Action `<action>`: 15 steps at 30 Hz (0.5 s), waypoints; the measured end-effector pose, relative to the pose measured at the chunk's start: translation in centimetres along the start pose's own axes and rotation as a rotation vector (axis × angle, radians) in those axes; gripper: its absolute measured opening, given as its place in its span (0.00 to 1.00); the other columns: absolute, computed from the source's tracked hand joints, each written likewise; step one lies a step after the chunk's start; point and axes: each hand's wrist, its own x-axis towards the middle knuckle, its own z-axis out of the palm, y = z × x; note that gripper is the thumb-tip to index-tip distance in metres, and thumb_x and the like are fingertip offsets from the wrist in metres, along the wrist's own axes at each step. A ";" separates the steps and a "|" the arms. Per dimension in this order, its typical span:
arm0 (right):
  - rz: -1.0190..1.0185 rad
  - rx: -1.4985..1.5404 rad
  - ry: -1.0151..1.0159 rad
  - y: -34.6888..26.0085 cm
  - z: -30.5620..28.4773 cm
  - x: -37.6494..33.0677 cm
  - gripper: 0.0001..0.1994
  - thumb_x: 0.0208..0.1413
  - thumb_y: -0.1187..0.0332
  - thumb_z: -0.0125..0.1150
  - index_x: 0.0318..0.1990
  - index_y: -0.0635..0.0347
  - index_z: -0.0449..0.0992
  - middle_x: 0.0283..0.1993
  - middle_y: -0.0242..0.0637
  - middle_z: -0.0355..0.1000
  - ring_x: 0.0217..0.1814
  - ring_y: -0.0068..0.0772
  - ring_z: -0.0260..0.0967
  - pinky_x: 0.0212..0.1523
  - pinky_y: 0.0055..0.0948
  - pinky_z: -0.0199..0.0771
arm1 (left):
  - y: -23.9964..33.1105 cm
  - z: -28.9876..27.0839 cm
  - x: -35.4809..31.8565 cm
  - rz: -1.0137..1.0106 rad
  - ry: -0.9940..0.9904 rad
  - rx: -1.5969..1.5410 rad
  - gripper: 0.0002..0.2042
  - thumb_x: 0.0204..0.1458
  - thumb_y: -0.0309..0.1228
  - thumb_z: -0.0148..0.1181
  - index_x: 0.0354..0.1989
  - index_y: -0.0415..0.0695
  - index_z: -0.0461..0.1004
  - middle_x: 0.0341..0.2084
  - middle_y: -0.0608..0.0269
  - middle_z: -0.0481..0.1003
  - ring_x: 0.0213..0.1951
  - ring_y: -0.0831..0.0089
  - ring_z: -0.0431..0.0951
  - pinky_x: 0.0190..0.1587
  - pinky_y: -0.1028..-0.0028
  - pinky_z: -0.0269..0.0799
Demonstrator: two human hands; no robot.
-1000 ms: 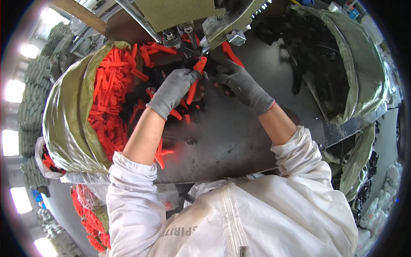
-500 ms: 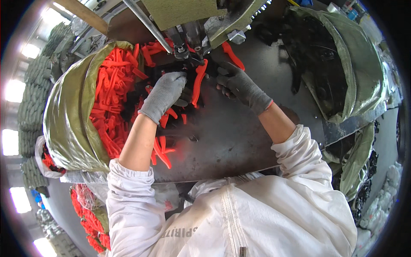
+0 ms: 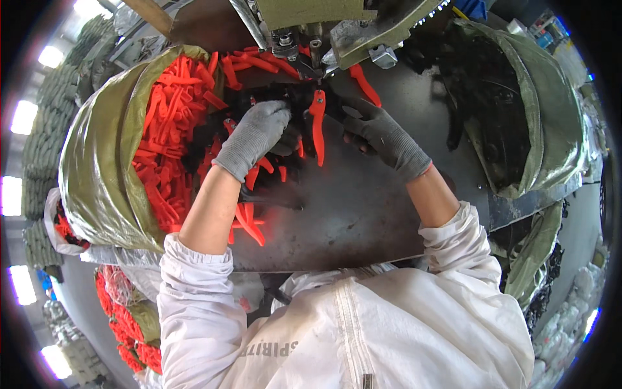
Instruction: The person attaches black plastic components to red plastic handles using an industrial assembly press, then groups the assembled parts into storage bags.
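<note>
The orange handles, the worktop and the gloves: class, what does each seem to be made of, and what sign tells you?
Orange handles: probably moulded plastic, with a uniform bright colour and smooth matt surface.
Worktop: apparently sheet metal, dark grey with a dull sheen and scuff marks.
Gloves, left and right: knitted fabric, grey, with a fine ribbed texture; any coating cannot be told.

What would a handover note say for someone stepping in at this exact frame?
Left hand: gloved, on the pile of black and orange parts.
Right hand: gloved, beside an orange handle standing under the machine head; grip unclear.
Sack at left holds orange handles; sack at right holds black parts.
Done: one handle at the machine.
Left: the handles in the sack and on the bench.
</note>
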 end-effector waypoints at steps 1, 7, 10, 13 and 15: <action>0.007 0.003 -0.002 0.5 0.3 0.0 0.31 0.66 0.63 0.59 0.76 0.55 0.61 0.32 0.30 0.74 0.24 0.14 0.64 0.24 0.19 0.65 | -0.5 0.2 -0.2 0.115 0.004 0.102 0.13 0.66 0.32 0.52 0.46 0.36 0.79 0.33 0.57 0.81 0.34 0.68 0.85 0.36 0.69 0.82; 0.019 0.084 0.016 2.5 0.2 0.6 0.30 0.66 0.61 0.59 0.75 0.50 0.64 0.32 0.28 0.74 0.29 0.16 0.69 0.28 0.20 0.69 | 1.5 1.0 -0.1 -0.134 0.104 -0.030 0.13 0.67 0.33 0.53 0.48 0.35 0.78 0.34 0.55 0.80 0.34 0.68 0.85 0.38 0.68 0.81; -0.011 0.053 0.005 2.1 1.1 0.3 0.30 0.66 0.63 0.57 0.75 0.53 0.63 0.33 0.29 0.75 0.28 0.17 0.69 0.29 0.21 0.70 | 0.7 0.2 -0.5 -0.098 0.115 0.001 0.14 0.67 0.34 0.53 0.50 0.35 0.77 0.34 0.49 0.80 0.35 0.66 0.85 0.39 0.66 0.79; -0.074 0.081 -0.034 2.1 1.6 0.1 0.30 0.66 0.63 0.59 0.75 0.54 0.63 0.33 0.29 0.75 0.27 0.16 0.68 0.28 0.22 0.70 | 0.8 0.4 -3.4 0.061 0.134 0.295 0.20 0.69 0.32 0.52 0.67 0.38 0.68 0.38 0.59 0.81 0.34 0.73 0.84 0.39 0.69 0.83; -0.104 0.109 0.018 2.2 1.6 0.5 0.31 0.66 0.62 0.60 0.75 0.55 0.63 0.42 0.34 0.78 0.33 0.18 0.71 0.34 0.23 0.73 | 1.1 1.6 -7.4 0.161 0.185 0.117 0.21 0.68 0.27 0.54 0.69 0.37 0.66 0.41 0.60 0.80 0.39 0.76 0.82 0.43 0.72 0.81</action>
